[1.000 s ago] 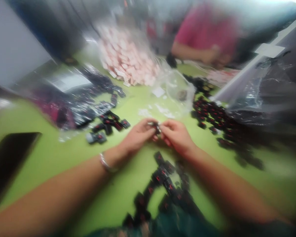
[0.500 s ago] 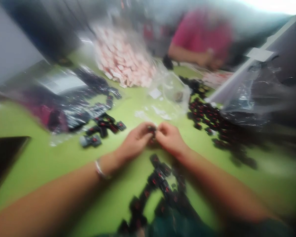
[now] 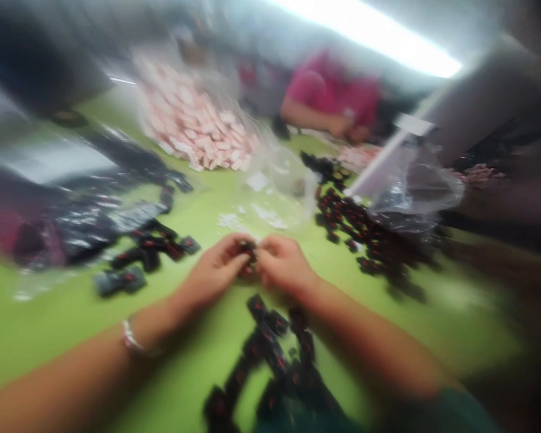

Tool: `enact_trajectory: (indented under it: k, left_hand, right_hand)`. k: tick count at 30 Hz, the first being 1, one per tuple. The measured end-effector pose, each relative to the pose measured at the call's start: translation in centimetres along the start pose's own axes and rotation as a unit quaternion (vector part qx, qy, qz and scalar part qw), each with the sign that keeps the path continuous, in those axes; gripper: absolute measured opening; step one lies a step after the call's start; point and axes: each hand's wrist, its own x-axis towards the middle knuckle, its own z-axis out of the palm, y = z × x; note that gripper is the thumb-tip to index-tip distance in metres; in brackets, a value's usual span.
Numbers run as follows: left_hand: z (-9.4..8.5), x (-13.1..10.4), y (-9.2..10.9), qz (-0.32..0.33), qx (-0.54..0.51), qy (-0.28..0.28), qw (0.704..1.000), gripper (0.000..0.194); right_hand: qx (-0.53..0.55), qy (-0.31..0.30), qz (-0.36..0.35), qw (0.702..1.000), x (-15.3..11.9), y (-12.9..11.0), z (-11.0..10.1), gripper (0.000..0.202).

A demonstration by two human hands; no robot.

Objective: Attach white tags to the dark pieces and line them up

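Note:
Near the middle of the green table [image 3: 180, 361], my left hand [image 3: 219, 264] is closed on a small black part [image 3: 247, 255]. My right hand [image 3: 284, 264] meets it there, its fingers pinched at the part's right side; whether they grip that part or something smaller is hidden. Black parts with red spots [image 3: 270, 343] lie in a loose heap just below both hands. Beyond the fingers, small white pieces [image 3: 268, 215] are scattered by a clear plastic bag [image 3: 297, 180].
Left are more black parts [image 3: 148, 249] and shiny plastic bags [image 3: 94, 216]. A pale pink pile [image 3: 198, 129] stands behind. Right are a black and red pile [image 3: 365, 234] and a slanted white panel edge [image 3: 388, 153]. A person in pink [image 3: 329, 96] sits across.
The view has shifted, so the table things and the person appear further left. My hands are still together at the small black part.

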Motion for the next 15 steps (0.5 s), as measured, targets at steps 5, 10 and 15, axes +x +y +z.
enact_trajectory:
  k: [5, 10, 15]
  left_hand:
    - [-0.36, -0.20, -0.28, 0.024, 0.070, -0.015, 0.997, 0.025]
    - [-0.43, -0.53, -0.74, 0.049, 0.148, -0.010, 0.988, 0.027]
    - [-0.06, -0.38, -0.28, 0.035, 0.099, 0.006, 0.994, 0.026]
  right_hand:
    - [0.006, -0.017, 0.019, 1.000, -0.08, -0.10, -0.15, 0.008]
    - [-0.069, 0.013, -0.018, 0.997, 0.12, 0.28, -0.13, 0.013]
    - [-0.039, 0.028, -0.016, 0.999, 0.05, 0.03, 0.14, 0.012]
